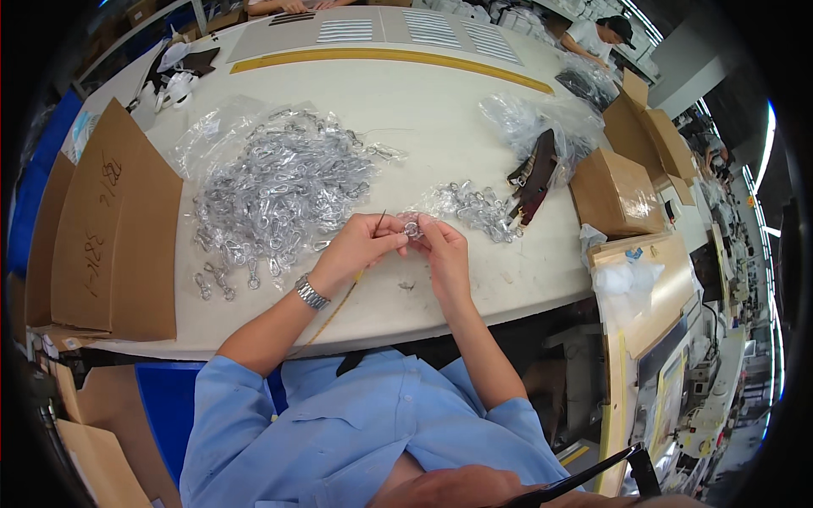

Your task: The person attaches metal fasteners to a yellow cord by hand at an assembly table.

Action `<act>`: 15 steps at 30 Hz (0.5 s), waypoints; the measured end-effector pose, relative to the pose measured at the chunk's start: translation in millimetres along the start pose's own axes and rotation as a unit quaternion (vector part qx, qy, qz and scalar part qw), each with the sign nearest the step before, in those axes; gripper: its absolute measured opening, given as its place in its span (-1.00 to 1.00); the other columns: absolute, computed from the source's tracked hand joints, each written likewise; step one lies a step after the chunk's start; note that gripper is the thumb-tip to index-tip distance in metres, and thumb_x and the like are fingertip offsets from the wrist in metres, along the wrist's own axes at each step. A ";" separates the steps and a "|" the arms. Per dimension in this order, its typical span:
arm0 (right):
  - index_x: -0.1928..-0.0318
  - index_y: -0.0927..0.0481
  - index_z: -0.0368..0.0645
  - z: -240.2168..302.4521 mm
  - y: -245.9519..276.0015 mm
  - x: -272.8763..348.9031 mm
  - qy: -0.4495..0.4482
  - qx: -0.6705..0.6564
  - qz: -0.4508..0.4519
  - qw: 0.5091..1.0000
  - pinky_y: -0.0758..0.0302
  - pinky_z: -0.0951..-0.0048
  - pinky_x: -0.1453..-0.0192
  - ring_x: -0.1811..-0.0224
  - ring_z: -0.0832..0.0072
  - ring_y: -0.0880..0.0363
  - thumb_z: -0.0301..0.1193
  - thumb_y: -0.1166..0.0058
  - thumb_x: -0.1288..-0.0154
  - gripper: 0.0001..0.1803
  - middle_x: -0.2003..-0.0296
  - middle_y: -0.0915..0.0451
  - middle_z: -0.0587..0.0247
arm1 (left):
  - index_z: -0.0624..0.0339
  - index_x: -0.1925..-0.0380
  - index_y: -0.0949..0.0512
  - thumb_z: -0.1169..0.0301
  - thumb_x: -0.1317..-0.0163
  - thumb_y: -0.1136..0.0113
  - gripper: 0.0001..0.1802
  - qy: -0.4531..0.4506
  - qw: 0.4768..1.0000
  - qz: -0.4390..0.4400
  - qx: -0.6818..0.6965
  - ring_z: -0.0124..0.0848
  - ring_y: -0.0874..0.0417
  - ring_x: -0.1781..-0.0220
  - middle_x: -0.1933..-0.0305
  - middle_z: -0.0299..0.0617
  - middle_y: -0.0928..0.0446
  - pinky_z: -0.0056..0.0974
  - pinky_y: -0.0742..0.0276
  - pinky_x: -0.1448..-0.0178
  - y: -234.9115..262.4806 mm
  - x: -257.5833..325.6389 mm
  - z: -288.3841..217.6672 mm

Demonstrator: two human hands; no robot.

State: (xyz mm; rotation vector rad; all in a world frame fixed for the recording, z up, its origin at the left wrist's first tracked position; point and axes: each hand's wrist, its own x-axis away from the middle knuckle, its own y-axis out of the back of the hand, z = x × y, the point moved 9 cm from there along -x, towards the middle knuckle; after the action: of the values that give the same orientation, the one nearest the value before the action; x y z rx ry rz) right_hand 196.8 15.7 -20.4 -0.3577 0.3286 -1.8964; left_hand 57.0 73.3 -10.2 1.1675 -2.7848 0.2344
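My right hand (pixel 446 256) pinches a small metal clasp with a round ring (pixel 412 229), partly in clear plastic. Close against it, my left hand (pixel 362 245) is closed, its fingertips meeting at the clasp. A thin yellowish-brown strip (pixel 337 311) runs from below the left hand to the table edge. A slim dark tip pokes up above that hand's fingers; whether it belongs to the strip I cannot tell. Left of the hands spreads a large heap of metal snap hooks (pixel 275 190) in clear bags. A smaller pile of bagged hooks (pixel 483 210) lies just beyond the right hand.
An open cardboard box (pixel 118 229) stands at the left edge. On the right are a dark strap bundle (pixel 535 173), clear plastic bags (pixel 550 118) and a closed carton (pixel 616 193). A long yellow ruler (pixel 389 56) lies across the back. Other people work beyond the table.
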 end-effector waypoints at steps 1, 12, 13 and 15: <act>-0.06 -0.75 -0.38 -2.4 -0.2 0.2 -0.014 0.006 0.007 1.000 -0.67 0.38 -0.19 0.02 0.50 -0.75 -0.27 -0.13 -0.64 -0.63 0.03 -0.80 0.12 | 0.26 0.07 -0.69 0.36 -0.46 -0.36 -0.80 0.001 1.000 0.002 0.001 -0.74 -0.34 0.61 0.32 -0.33 -0.75 -0.53 -0.21 0.54 -0.4 -1.0 1.2; -0.09 -0.71 -0.37 9.3 13.9 2.3 -0.016 -0.008 -0.035 0.999 -0.66 0.28 -0.26 -0.11 0.29 -0.79 -0.22 -0.12 -0.64 -0.60 -0.06 -0.78 -0.02 | 0.25 0.08 -0.72 0.36 -0.46 -0.36 -0.82 -0.064 0.994 -0.086 -0.011 -0.76 -0.36 0.57 0.30 -0.38 -0.73 -0.51 -0.21 0.53 16.9 3.0 -15.1; -0.09 -0.71 -0.37 9.0 13.5 2.7 -0.017 -0.004 -0.037 0.999 -0.66 0.28 -0.27 -0.11 0.30 -0.78 -0.21 -0.11 -0.65 -0.59 -0.06 -0.78 -0.02 | 0.25 0.08 -0.72 0.36 -0.46 -0.36 -0.82 -0.064 0.994 -0.087 -0.010 -0.76 -0.36 0.57 0.30 -0.38 -0.73 -0.51 -0.21 0.53 16.7 3.8 -15.1; -0.09 -0.71 -0.37 6.2 14.1 2.0 -0.015 0.000 -0.034 0.999 -0.66 0.29 -0.26 -0.11 0.31 -0.79 -0.21 -0.11 -0.65 -0.59 -0.06 -0.79 -0.02 | 0.24 0.09 -0.73 0.37 -0.47 -0.35 -0.83 -0.047 0.993 -0.081 0.067 -0.77 -0.34 0.58 0.31 -0.37 -0.72 -0.50 -0.17 0.56 14.8 4.0 -13.2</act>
State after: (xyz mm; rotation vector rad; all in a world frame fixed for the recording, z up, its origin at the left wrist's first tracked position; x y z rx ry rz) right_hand 210.7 8.7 -20.1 -0.4019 0.3005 -1.9562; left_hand 44.2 83.2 1.9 1.4653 -2.7702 0.3638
